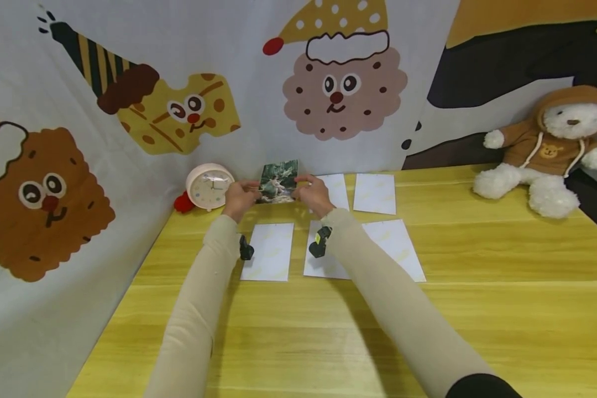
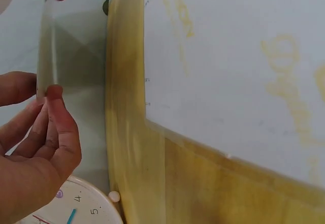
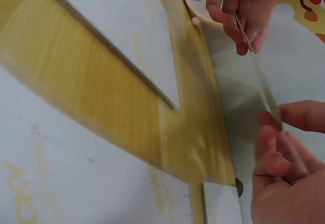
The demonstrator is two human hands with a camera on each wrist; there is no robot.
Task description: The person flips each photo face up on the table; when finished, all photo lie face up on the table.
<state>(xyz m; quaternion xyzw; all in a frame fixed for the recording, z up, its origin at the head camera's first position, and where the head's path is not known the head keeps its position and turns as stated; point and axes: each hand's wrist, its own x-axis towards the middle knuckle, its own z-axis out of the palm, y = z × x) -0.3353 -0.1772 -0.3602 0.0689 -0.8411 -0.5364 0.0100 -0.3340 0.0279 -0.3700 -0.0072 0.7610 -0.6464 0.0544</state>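
A photo print (image 1: 278,181) with a dark green scene stands raised near the back edge of the table, its picture side toward the head camera. My left hand (image 1: 241,198) pinches its left edge between thumb and fingers. The opposite edge is pinched by my right hand (image 1: 313,194). In the left wrist view the print (image 2: 46,51) appears nearly edge-on, with the left hand (image 2: 43,142) at its lower end. Both hands show in the right wrist view: the right hand (image 3: 292,170) and, farther off, the left hand (image 3: 249,8).
White cards, one (image 1: 268,251) before my left hand and another (image 1: 375,193) at the back, lie among several on the wooden table (image 1: 298,331). A round clock (image 1: 210,187) stands left of the print. A plush toy (image 1: 552,149) sits at far right, against the printed backdrop (image 1: 258,121).
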